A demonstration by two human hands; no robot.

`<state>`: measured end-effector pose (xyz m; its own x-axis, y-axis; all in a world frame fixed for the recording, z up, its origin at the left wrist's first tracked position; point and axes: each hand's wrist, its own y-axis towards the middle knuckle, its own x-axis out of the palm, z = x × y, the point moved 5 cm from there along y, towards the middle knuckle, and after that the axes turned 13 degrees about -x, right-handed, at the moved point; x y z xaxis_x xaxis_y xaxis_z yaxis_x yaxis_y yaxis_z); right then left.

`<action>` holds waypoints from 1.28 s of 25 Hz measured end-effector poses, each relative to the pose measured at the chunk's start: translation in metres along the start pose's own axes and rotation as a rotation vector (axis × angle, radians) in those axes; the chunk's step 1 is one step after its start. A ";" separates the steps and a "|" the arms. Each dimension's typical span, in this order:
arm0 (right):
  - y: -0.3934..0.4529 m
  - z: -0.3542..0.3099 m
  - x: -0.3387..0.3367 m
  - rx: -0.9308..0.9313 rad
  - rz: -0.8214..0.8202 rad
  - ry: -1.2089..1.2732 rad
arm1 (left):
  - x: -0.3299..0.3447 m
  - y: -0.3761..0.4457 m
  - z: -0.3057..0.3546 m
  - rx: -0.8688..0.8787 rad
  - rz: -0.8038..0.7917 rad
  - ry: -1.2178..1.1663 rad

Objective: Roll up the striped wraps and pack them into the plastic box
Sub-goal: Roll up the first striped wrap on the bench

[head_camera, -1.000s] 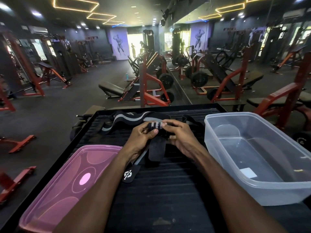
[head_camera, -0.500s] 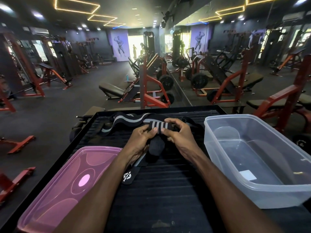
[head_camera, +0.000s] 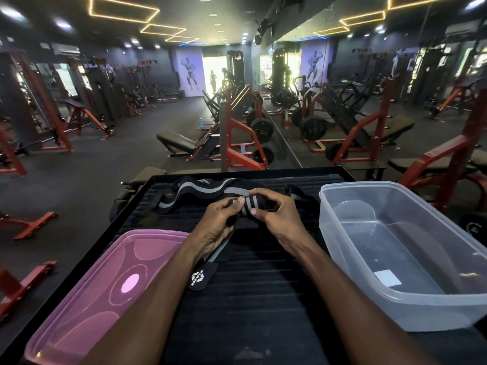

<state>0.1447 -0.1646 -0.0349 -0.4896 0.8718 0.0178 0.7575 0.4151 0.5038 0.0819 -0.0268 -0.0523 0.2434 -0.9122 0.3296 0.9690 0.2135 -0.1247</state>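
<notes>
The striped wrap sat pinched between the left hand and right hand above the black tray, its roll partly hidden by fingers. Its tab bore an unreadable white logo. The plastic box stood right, cut off by the frame.

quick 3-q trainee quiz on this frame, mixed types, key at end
1. True or false: the clear plastic box already holds a rolled wrap.
2. What sits at the table's left? A) pink lid B) towel C) bottle
3. Fill in: both the left hand and the right hand pinch the ____.

Key: 1 false, the box holds no wrap. 2 A, the pink lid. 3 striped wrap.
</notes>
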 end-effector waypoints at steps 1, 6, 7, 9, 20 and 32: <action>0.001 0.002 0.000 0.021 -0.001 0.012 | -0.002 0.001 -0.001 0.009 0.024 0.048; -0.003 0.013 0.005 0.251 -0.007 0.130 | -0.003 -0.007 0.009 0.149 0.124 0.275; -0.004 0.011 0.006 0.239 -0.012 0.114 | -0.003 -0.008 0.010 0.158 0.125 0.311; -0.003 0.007 0.002 0.168 -0.001 0.028 | -0.002 -0.007 0.009 0.143 0.109 0.304; 0.000 -0.004 -0.007 0.111 -0.082 -0.153 | 0.007 -0.013 0.018 0.228 0.134 0.476; -0.005 -0.019 -0.006 0.044 -0.353 -0.651 | 0.018 -0.020 0.016 0.210 0.028 0.621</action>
<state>0.1356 -0.1768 -0.0210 -0.3627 0.6562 -0.6617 0.6257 0.6977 0.3489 0.0678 -0.0419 -0.0289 0.2594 -0.9241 -0.2805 0.9657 0.2467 0.0804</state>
